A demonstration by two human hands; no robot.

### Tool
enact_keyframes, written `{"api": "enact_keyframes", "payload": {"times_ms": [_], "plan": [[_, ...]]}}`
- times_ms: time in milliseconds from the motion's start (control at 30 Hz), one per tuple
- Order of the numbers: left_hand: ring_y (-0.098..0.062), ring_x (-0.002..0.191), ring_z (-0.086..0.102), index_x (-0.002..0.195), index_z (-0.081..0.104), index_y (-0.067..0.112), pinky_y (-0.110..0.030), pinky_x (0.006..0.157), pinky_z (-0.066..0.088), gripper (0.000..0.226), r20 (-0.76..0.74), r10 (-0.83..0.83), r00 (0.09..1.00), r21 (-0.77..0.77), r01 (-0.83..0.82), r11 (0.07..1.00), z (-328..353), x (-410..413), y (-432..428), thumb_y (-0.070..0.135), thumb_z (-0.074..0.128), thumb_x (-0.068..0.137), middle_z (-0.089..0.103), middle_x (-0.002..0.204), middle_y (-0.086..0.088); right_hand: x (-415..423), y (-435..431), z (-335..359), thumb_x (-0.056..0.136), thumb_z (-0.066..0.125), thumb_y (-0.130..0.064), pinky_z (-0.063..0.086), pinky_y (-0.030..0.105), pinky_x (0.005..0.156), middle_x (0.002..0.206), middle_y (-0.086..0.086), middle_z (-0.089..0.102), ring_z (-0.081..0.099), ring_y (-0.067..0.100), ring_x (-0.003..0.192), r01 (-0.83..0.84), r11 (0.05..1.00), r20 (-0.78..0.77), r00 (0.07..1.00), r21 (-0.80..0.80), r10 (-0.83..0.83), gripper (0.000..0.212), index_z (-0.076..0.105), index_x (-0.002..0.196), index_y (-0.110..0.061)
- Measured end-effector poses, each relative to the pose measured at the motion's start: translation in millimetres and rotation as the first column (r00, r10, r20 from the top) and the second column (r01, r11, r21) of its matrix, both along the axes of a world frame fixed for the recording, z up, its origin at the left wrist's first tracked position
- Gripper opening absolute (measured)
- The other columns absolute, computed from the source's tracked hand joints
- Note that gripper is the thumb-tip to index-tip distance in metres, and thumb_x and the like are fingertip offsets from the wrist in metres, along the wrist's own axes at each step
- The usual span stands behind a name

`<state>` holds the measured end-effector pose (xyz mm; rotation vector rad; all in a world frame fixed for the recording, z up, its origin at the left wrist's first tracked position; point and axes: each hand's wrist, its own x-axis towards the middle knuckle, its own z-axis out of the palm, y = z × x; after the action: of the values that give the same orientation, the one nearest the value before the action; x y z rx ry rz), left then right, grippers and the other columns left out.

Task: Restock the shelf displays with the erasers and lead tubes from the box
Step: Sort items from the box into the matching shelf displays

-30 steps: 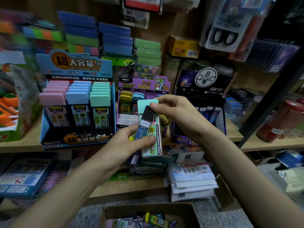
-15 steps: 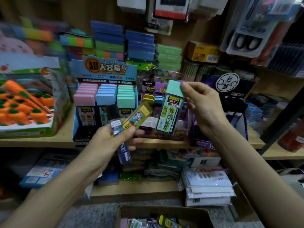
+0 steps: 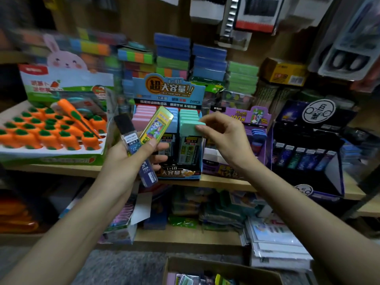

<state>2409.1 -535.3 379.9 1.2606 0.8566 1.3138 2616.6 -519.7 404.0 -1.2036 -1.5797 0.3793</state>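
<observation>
Right hand (image 3: pixel 224 136) is pinching the green tube (image 3: pixel 190 129) into the blue display (image 3: pixel 168 90); advise pressing straight down. Left hand (image 3: pixel 129 161) is gripping two spare tubes (image 3: pixel 158 125).

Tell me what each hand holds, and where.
Left hand: dark lead tube mid-length, yellow lead tube by its lower end. Right hand: green-capped lead tube, pinched by its cap.
</observation>
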Motion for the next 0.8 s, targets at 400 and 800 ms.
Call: {"api": "enact_keyframes", "payload": {"times_ms": [400, 800], "plan": [[-0.008, 0.068, 0.069, 0.103, 0.062, 0.023, -0.017, 0.052, 0.051, 0.015, 0.005, -0.002, 1.000, -0.016, 0.002, 1.000, 1.8, 9.2, -6.6, 0.018, 0.055, 0.092, 0.075, 0.089, 0.003, -0.1, 1.6, -4.3, 0.086, 0.066, -0.026, 0.051, 0.040, 0.076, 0.089, 0.006, 0.065, 0.059, 0.018, 0.080, 0.123, 0.992, 0.330, 0.936, 0.024, -0.124, 0.021, 0.066, 0.092, -0.005], [-0.006, 0.048, 0.053, 0.105, 0.059, 0.013, -0.016, 0.036, 0.036, 0.016, -0.028, -0.336, 0.942, -0.130, 0.329, 0.935, 4.4, 38.8, -20.4, 0.015, 0.057, 0.089, 0.074, 0.091, -0.012, 2.4, -48.9, 8.1, 0.090, 0.060, -0.029, 0.047, 0.019, 0.067, 0.091, -0.004, 0.063, 0.060, 0.005, 0.079, -0.120, 0.975, -0.196, 0.977, -0.185, 0.083, 0.019, 0.061, 0.105, -0.019]]}}
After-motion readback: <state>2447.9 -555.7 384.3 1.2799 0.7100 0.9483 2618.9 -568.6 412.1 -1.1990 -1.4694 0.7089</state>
